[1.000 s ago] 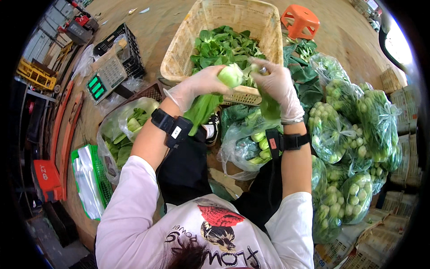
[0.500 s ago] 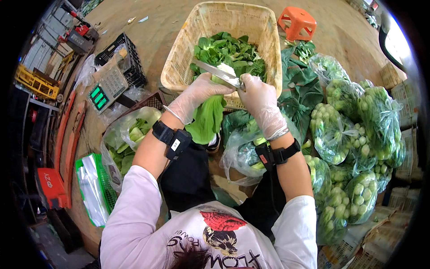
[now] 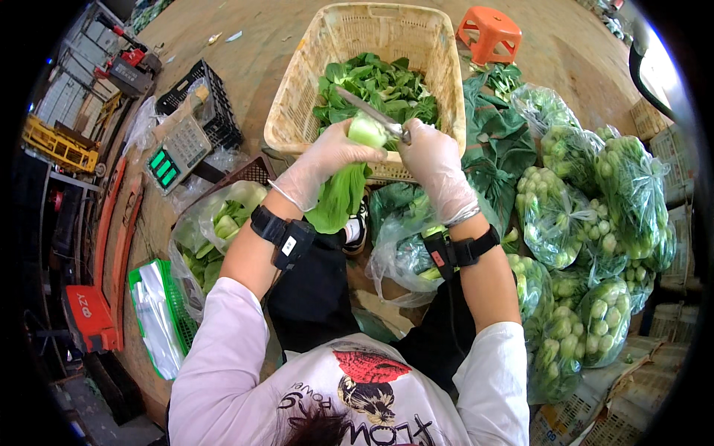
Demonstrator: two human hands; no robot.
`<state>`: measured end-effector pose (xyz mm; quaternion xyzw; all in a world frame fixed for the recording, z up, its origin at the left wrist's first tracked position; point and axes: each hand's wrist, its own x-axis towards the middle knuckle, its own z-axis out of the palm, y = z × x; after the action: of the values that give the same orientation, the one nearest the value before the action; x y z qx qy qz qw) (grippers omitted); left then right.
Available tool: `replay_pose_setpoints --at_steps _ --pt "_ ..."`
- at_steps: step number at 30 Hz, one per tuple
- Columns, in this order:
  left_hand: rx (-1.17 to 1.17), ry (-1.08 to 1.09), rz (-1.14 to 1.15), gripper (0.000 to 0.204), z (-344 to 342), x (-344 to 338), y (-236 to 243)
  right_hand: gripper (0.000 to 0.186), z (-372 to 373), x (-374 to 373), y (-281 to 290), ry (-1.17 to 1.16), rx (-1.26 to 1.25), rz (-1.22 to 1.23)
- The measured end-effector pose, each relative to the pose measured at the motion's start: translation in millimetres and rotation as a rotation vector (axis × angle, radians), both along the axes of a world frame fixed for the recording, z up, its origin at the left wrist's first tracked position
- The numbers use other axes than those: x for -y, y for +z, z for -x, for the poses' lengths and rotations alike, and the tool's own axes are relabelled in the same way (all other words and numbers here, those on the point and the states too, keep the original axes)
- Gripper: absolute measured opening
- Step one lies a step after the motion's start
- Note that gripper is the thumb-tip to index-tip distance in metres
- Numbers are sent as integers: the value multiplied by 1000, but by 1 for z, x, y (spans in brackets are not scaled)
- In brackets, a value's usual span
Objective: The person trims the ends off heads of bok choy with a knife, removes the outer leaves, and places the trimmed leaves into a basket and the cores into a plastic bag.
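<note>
In a clear glove, my left hand (image 3: 335, 152) grips a head of bok choy (image 3: 367, 129), pale base up and green leaves hanging below. My gloved right hand (image 3: 428, 152) is closed on the handle of a knife (image 3: 353, 101), whose blade points up-left beside the cut base. Both hands are at the near rim of a large cream plastic crate (image 3: 293, 88), which holds loose green leaves (image 3: 383, 80). Below them lie an open plastic bag with greens (image 3: 401, 249) and, at left, another bag of bok choy (image 3: 219, 230).
Several bagged bundles of bok choy (image 3: 558, 215) and green sacking (image 3: 498, 156) lie at right, an orange stool (image 3: 491, 30) behind. At left are a scale (image 3: 178, 149), black crate (image 3: 216, 97), green basket (image 3: 175, 305) with plastic bags and an orange pallet jack (image 3: 82, 320).
My right hand has swung in from the right to the bok choy, bringing the blade across its base. In the last half second the blade rose slightly and more pale base shows.
</note>
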<state>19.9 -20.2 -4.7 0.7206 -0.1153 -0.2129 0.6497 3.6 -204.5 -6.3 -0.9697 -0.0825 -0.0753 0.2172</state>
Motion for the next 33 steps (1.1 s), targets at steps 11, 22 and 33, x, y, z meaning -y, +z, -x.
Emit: replay_pose_setpoints --at_steps 11,22,33 --pt "46 229 -154 52 0 1 -6 20 7 -8 5 59 -69 20" --pt "245 292 -163 61 -3 1 -4 20 -29 31 -25 -121 -351 237" --pt "962 389 -735 56 1 19 -7 57 -4 4 22 -28 -314 -785"
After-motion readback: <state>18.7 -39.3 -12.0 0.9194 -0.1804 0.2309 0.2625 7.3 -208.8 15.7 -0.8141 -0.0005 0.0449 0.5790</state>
